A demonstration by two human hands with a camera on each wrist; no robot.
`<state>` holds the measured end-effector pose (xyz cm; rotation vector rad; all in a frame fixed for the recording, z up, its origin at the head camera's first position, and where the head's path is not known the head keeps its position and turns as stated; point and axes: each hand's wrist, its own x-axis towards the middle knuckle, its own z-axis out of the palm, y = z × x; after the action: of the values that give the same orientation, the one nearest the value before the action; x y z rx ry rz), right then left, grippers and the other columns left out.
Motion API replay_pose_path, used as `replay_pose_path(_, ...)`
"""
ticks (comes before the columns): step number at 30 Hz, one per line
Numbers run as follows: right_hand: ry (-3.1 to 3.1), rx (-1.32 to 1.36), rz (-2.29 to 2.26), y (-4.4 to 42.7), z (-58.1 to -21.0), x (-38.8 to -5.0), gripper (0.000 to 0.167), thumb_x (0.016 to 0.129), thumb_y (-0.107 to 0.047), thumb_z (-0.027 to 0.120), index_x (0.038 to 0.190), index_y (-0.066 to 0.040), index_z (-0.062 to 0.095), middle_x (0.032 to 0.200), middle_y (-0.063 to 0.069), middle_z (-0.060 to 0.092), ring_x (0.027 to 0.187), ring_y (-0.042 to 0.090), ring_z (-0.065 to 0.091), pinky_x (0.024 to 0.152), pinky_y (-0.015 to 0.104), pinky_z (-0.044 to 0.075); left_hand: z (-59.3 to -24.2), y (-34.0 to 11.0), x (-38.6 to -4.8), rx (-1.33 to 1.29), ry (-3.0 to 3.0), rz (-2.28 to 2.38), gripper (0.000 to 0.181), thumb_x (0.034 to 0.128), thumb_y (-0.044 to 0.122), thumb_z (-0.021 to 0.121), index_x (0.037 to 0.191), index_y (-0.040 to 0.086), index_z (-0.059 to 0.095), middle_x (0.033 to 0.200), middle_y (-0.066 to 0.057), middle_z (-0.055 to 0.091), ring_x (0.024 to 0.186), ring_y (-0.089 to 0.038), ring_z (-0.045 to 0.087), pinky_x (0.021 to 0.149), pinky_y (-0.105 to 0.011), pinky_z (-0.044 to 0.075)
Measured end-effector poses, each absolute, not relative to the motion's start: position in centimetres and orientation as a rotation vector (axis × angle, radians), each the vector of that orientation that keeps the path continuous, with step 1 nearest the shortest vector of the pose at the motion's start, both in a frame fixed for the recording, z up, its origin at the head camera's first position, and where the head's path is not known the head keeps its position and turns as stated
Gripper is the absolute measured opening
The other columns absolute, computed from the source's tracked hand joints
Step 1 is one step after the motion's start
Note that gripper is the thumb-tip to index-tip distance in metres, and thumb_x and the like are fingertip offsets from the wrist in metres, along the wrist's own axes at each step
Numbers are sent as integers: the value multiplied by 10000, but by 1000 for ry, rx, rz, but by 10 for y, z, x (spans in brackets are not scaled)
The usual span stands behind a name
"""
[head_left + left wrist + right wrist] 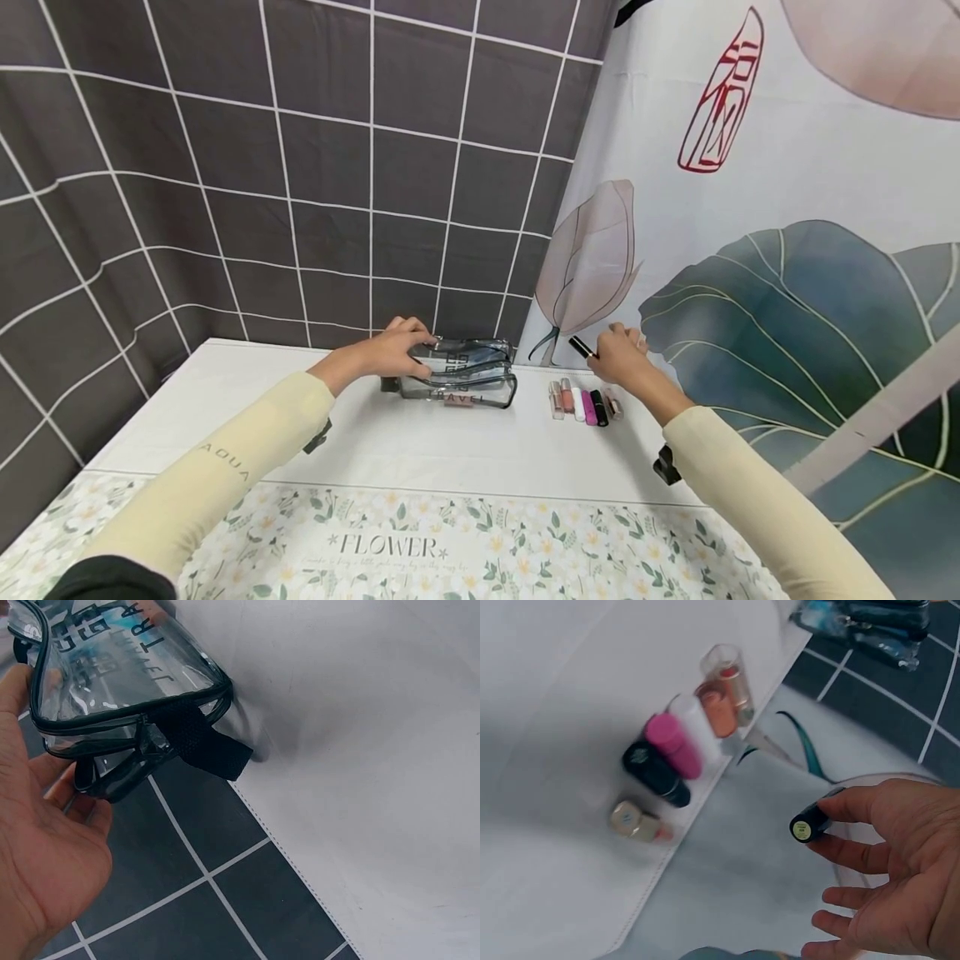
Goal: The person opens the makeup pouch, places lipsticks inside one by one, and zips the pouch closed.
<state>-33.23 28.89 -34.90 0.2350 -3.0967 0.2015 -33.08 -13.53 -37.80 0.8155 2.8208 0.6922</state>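
Note:
A clear travel pouch (480,385) with black piping and dark lettering lies on the white table. My left hand (393,350) holds its upper edge at the left end; in the left wrist view the fingers (64,780) go behind the black-trimmed rim. A pinkish patch shows through the pouch's front, too unclear to name. Between thumb and forefinger, my right hand (889,855) pinches a black lipstick tube (810,823), its pale round base label facing that wrist camera. In the head view the tube is raised above the table's back edge, right of the pouch.
Several lipsticks stand close together right of the pouch, among them a magenta tube (673,745), a white tube (694,727), a black tube (656,772) and an orange-pink one (716,709). Behind hangs a dark grid curtain (322,167). A floral cloth (390,517) covers the front.

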Motion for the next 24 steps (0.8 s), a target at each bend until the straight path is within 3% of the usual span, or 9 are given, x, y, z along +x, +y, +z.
replay_pose_path(6, -3027, 353, 233, 271, -341, -331, 467, 1079, -164, 656, 628, -74, 581, 1695, 455, 387, 1542, 696, 321, 1187, 849, 336, -378, -134, -333, 812, 2823, 691, 749, 977, 344, 767, 1615, -5, 590, 1615, -204, 494, 1469, -386, 398, 1262, -635, 438)
replay_pose_path(14, -2987, 431, 317, 243, -336, -330, 412, 1082, -176, 656, 685, -70, 626, 1753, 389, 356, 1598, 639, 272, 1243, 820, 279, -380, -137, -333, 807, 2824, 705, 747, 977, 330, 778, 1615, -8, 588, 1639, -218, 480, 1478, -399, 385, 1268, -641, 426)
replay_pose_path(24, -2906, 542, 294, 220, -327, -328, 404, 1070, -165, 661, 675, -100, 606, 1732, 358, 422, 1542, 613, 348, 1214, 787, 334, -379, -135, -333, 813, 2821, 701, 747, 973, 334, 760, 1621, 4, 588, 1637, -210, 485, 1477, -392, 385, 1262, -630, 432)
